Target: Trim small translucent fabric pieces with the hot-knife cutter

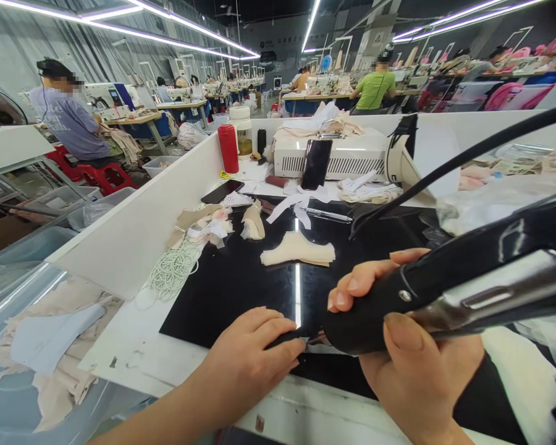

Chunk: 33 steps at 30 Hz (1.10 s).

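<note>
One black-and-silver tool (445,266) in the worker's right hand (421,383), gripped: fingers curled over its far side, thumb against the near side, rounded black end towards the other hand. Left hand (252,364) low over the near edge of a glossy black board (231,296), fingers bent together; a dark sliver (285,338) shows between them, but cannot tell whether they pinch it. Beyond the two hands, roughly midway between them, a stack of cream fabric pieces (299,248) lies flat on the board. Farther out behind it: white strips (290,207) and a slim silver pen-like item (327,215). Ahead and left of the left hand, a heap of pale cord (173,269), with fabric scraps just past it. Black cable (445,167) arcs above the right hand, down towards the board. Farthest from both hands on the worktable: a phone (317,164) propped against a white vented machine (352,164), and a red bottle (228,148) standing to its left. Well off beyond the left hand sits a co-worker in lavender (69,114); another in lime green (375,86), straight ahead past the right hand.
</note>
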Each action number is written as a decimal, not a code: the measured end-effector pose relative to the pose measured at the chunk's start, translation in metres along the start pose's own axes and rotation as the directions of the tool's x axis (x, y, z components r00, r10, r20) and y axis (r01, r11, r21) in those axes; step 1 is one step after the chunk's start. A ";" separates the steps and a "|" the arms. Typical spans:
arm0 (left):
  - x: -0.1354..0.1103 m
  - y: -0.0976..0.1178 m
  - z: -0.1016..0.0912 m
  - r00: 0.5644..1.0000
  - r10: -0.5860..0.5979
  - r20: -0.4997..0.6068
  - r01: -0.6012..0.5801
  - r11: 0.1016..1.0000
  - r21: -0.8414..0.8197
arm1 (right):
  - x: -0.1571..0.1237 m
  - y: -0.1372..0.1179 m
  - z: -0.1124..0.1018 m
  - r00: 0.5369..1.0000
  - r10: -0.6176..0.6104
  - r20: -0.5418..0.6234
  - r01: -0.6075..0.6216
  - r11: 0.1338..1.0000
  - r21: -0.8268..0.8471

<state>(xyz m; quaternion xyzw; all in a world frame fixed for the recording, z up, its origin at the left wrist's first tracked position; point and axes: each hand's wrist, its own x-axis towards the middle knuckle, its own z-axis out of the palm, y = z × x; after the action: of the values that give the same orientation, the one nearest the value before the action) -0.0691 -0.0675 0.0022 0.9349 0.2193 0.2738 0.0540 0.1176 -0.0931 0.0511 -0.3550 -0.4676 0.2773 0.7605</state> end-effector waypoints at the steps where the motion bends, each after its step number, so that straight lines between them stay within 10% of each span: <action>1: -0.001 0.000 0.001 1.000 0.009 -0.003 -0.009 1.000 0.008 | 0.000 0.000 0.000 1.000 0.003 0.000 -0.003 1.000 0.002; 33: 0.002 0.000 0.004 0.997 -0.011 -0.074 0.007 0.999 -0.054 | 0.001 0.004 0.006 1.000 0.010 -0.004 -0.010 0.999 0.040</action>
<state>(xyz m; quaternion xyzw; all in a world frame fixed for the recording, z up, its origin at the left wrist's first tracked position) -0.0658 -0.0668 -0.0002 0.9213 0.2179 0.3137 0.0721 0.1118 -0.0883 0.0504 -0.3427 -0.4587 0.2896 0.7670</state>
